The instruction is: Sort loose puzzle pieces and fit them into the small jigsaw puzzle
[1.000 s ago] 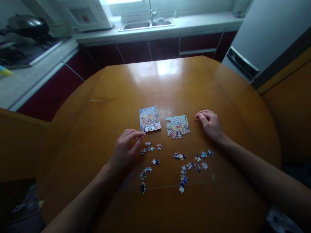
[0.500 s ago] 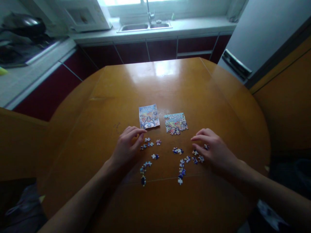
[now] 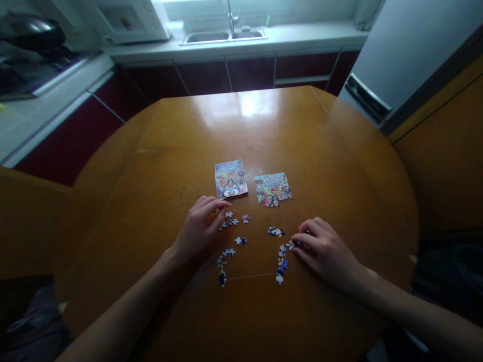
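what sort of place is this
Most likely a home kitchen: a double-bowl metal sink is set in the pale counter under a bright window, a dark rounded pan stands on the stove, and dark red cabinets run below.

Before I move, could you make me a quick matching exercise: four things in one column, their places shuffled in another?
1. picture sheet
2. partly joined puzzle
3. right hand
4. sink

A. set into the far counter
B. touching or just above loose pieces
C. on the table, directly right of the picture sheet
D. on the table, directly left of the partly joined puzzle

Pairs: 1-D, 2-C, 3-B, 4-A
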Available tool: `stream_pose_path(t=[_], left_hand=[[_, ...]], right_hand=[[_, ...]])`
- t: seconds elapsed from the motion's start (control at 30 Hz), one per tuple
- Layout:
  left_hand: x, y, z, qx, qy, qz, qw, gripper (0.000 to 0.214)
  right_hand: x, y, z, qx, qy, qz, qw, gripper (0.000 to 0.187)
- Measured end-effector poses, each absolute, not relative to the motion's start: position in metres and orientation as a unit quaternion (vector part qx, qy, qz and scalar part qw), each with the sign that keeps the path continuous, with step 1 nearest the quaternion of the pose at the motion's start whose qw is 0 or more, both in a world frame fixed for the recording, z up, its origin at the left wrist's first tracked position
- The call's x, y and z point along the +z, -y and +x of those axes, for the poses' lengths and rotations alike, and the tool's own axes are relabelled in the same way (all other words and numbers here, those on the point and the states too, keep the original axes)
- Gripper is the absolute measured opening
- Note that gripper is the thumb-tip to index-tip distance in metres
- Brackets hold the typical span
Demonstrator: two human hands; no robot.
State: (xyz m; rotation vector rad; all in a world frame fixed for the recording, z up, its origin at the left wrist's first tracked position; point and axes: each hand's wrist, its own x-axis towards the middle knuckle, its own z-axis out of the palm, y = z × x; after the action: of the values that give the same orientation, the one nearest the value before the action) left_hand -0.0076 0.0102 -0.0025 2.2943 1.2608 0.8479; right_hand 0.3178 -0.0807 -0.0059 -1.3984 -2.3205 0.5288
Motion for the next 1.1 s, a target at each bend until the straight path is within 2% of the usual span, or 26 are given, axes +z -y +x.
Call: stream_pose_path(t=[0.27,0.43,0.63,0.9,1.1], left_hand=[[-0.001,-0.008,-0.005,0.289,-0.455,0.819,0.197,0.014],[0.0,-0.008,-0.006,0.297,-0.45,0.819,0.197,0.013],[-0.001,-0.007,-0.005,0.292,-0.443,0.823,0.203,0.013],[0.0,-0.003,-0.002,0.295,-0.434,0.825,0.21,0.013],[0.001,-0.002,0.0,0.298,-0.434,0.825,0.207,0.013]], right_hand=[[-0.005,0.072,0.319,0.197,0.816,-0.489,0.234,0.015],[-0.003,0.082,0.316,0.189,0.802,-0.502,0.265,0.013],[-0.002,0.093,0.3,0.209,0.813,-0.486,0.242,0.007],[-0.001,0.08,0.287,0.207,0.827,-0.481,0.202,0.016],[-0.001,0.075,0.289,0.181,0.821,-0.484,0.242,0.018]])
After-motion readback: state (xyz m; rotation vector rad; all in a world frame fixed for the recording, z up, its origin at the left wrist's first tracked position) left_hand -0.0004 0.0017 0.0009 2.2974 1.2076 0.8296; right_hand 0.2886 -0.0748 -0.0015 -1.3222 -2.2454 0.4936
